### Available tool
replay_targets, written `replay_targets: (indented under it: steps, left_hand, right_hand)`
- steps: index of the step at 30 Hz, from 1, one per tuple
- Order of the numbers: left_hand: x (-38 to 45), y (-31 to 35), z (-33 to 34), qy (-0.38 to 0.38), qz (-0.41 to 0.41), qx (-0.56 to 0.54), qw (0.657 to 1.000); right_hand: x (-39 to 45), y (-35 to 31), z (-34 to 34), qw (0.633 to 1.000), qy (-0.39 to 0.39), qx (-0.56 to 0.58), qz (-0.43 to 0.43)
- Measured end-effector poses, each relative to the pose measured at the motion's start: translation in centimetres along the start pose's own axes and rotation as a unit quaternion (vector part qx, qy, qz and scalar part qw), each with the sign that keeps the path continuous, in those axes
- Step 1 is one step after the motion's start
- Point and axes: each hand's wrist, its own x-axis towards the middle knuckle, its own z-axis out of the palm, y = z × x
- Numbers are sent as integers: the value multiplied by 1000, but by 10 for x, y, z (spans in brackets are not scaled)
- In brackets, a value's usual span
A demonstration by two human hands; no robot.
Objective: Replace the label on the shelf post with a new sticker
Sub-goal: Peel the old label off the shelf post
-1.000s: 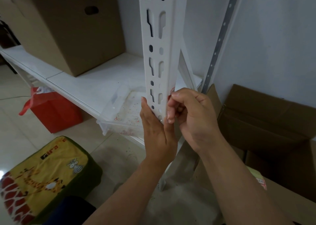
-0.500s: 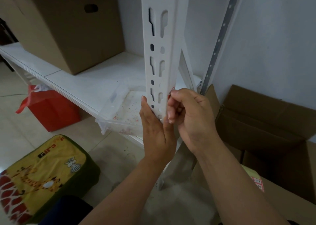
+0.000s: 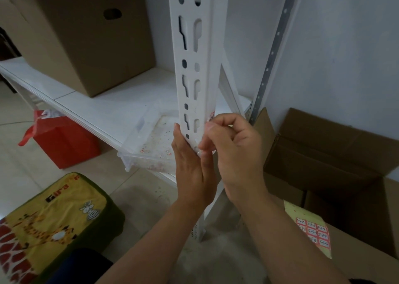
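— Where are the hands?
— The left hand lies flat against the white shelf post, steadying it. The right hand curls at the post's right edge, fingertips pinching a red-and-white label.
— And the new stickers?
— A yellow sticker sheet lies on the cardboard box at right.

White shelf carries a cardboard box and a clear plastic tray
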Motion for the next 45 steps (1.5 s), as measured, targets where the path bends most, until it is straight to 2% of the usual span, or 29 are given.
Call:
replay_targets:
  steps: [3, 10, 16, 29, 36, 45]
  left_hand:
    - [2, 1, -1, 3, -4, -16, 1000]
    - [2, 5, -4, 0, -1, -37, 999]
    - [1, 11, -4, 9, -4, -37, 999]
    - [1, 9, -4, 17, 7, -20, 1000]
    - [2, 7, -4, 18, 14, -7, 1000]
    - [2, 8, -3, 21, 24, -8, 999]
  right_hand:
    - [-2, -7, -1, 1000, 11, -2, 19]
    - [2, -27, -5, 996, -22, -37, 84]
    - [5, -32, -4, 995, -27, -59, 81]
    - [9, -32, -3, 993, -45, 6, 107]
    - [10, -24, -3, 979, -60, 113, 159]
    - [9, -27, -7, 991, -70, 21, 110]
